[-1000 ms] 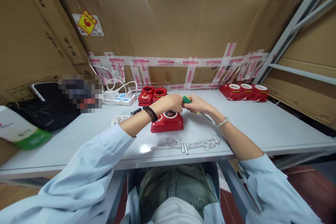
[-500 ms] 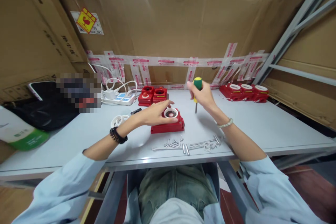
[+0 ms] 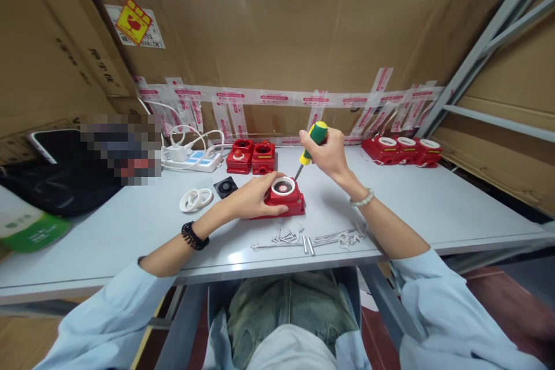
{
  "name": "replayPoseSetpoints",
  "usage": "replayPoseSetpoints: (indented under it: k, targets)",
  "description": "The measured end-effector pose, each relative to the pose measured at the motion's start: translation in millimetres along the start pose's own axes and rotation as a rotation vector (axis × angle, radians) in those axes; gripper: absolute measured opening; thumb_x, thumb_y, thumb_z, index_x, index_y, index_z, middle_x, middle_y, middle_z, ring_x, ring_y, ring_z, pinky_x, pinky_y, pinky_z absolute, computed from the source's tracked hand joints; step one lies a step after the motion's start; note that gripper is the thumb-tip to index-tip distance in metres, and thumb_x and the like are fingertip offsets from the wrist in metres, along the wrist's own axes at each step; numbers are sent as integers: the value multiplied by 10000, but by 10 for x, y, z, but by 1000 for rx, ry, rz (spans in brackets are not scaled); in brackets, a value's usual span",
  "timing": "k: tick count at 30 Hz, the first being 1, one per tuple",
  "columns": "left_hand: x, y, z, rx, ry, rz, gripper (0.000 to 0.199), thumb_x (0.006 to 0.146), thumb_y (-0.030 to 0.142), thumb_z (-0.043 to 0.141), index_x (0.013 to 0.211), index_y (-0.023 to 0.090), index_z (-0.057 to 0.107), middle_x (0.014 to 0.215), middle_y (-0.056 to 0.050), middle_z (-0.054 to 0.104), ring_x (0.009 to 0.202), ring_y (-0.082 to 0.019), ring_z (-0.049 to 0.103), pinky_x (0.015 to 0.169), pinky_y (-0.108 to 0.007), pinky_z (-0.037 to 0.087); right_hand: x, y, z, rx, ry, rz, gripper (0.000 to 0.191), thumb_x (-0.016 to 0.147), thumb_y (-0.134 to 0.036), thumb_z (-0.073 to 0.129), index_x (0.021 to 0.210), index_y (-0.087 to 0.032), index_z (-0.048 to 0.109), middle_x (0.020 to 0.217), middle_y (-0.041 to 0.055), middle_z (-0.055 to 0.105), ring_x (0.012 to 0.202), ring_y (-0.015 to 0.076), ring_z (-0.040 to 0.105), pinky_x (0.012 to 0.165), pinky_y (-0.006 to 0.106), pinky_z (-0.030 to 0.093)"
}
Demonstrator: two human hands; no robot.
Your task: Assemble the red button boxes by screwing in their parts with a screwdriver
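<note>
On the table in front of me lies a red housing [image 3: 295, 206] with a white ring [image 3: 278, 191] around a dark round centre. My left hand [image 3: 256, 196] grips the housing from its left side, thumb at the near edge and fingers over the far side. In my right hand [image 3: 332, 153] is a green and yellow screwdriver [image 3: 318, 134]. Its shaft slants down and left, and the tip is at the right edge of the white ring; whether it touches a screw I cannot tell. Loose screws [image 3: 284, 236] and metal pins [image 3: 308, 245] lie nearer me.
Two white rings [image 3: 189, 201] and a black square speaker-like part [image 3: 225, 187] lie left of my hand. Behind stand red units [image 3: 239, 157] and a white power strip [image 3: 202, 161] with cables. More red housings [image 3: 407, 153] sit at the back right, before the cardboard wall [image 3: 277, 29].
My right hand has brought the screwdriver left and tilted it, its tip now at the ring. My left hand has closed down onto the red housing.
</note>
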State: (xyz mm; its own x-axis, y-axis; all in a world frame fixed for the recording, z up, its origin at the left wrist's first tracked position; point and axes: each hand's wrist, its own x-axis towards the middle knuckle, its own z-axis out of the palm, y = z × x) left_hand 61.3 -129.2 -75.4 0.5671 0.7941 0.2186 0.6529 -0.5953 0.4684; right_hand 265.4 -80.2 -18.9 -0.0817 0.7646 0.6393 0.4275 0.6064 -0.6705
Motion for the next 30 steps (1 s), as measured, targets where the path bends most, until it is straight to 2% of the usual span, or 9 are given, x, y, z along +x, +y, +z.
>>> replayPoseSetpoints:
  k: [5,7,9,12,14,18,22,26,30]
  targets:
    - [2,-4,1,-12,-4,1,681,784,517,688,1323,179,446,1263,-156,625,1089,-313,637,929,-438,500,9,-10,15,-92,0,-7,416,851,-455,561,574,-225,353,536,-24,387,538,109,411,560,268,386]
    - [4,-2,2,-12,-4,1,688,778,525,691,1319,177,448,1256,-156,626,1083,-313,638,926,-437,500,2,-26,32,-126,27,-44,351,855,-439,560,631,-226,397,569,-21,427,557,120,431,589,275,392]
    - [5,2,2,-11,-4,-4,691,775,528,692,1317,173,450,1251,-156,629,1081,-313,639,928,-437,499,-8,-44,54,-173,63,-88,228,854,-428,572,807,-222,486,646,-14,507,587,141,479,625,288,403]
    - [4,8,1,-10,-9,-16,697,778,527,689,1323,165,447,1247,-157,631,1079,-314,641,927,-437,501,-16,-74,79,-295,79,-114,345,864,-476,574,1076,-220,481,730,6,575,624,182,528,657,315,416]
    - [3,5,2,-8,-9,-21,704,778,526,690,1328,163,444,1255,-159,629,1080,-315,641,930,-439,501,-13,-101,73,-380,80,-156,331,873,-472,572,1070,-218,494,768,31,599,686,207,556,690,334,428]
    - [3,-18,8,-1,-9,-9,697,782,534,683,1329,175,442,1286,-158,618,1109,-319,635,940,-435,500,8,-173,-8,-399,41,-197,206,850,-309,605,1008,-202,528,850,55,629,791,221,589,774,375,454]
    - [-1,-33,11,6,-2,3,686,788,550,671,1326,191,441,1295,-148,616,1121,-324,635,926,-423,507,36,-185,-94,-193,-89,-148,442,787,-249,641,1188,-204,461,894,27,637,795,198,619,783,375,489]
    - [-3,-15,1,5,-9,3,684,794,544,668,1329,187,437,1281,-147,624,1101,-320,644,918,-421,509,44,-139,-85,-46,-145,-119,461,749,-152,585,1172,-201,408,926,26,651,815,179,628,749,340,497]
    - [-1,6,-7,0,-16,-7,691,795,546,669,1334,178,440,1245,-144,641,1065,-312,654,909,-426,510,16,-142,-38,-200,-122,-142,328,811,-254,604,1083,-214,425,907,25,597,777,180,587,760,373,486]
